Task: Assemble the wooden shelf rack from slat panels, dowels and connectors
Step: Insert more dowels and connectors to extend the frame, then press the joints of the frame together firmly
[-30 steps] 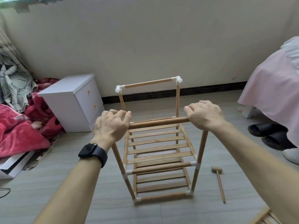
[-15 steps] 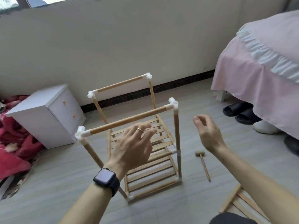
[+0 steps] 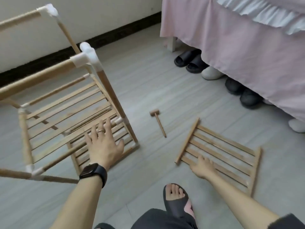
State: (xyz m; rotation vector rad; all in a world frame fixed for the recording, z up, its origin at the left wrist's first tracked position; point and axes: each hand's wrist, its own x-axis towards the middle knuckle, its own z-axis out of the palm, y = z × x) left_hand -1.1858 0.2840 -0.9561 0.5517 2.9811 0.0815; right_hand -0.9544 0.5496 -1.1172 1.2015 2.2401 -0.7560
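Head view: right hand (image 3: 202, 167) lies flat on the loose slat panel (image 3: 219, 156) on the floor, seemingly ungripped; left hand (image 3: 104, 146) hovers open, empty. Grip both rails, lift level onto the rack (image 3: 66, 103).

There is a single view — a wide-angle camera worn on the person's head, tilted steeply down at the floor (image 3: 148, 83) and slightly forward. It sits close above the work: both forearms enter from the near edge, the left hand (image 3: 104, 146) near centre, the right hand (image 3: 202, 167) right of it. The shelf rack (image 3: 69, 106) fills the left half, blurred and partly cropped. The far wall (image 3: 99, 15) shows only as a strip at the top — the bed (image 3: 247, 47) takes the far right corner.
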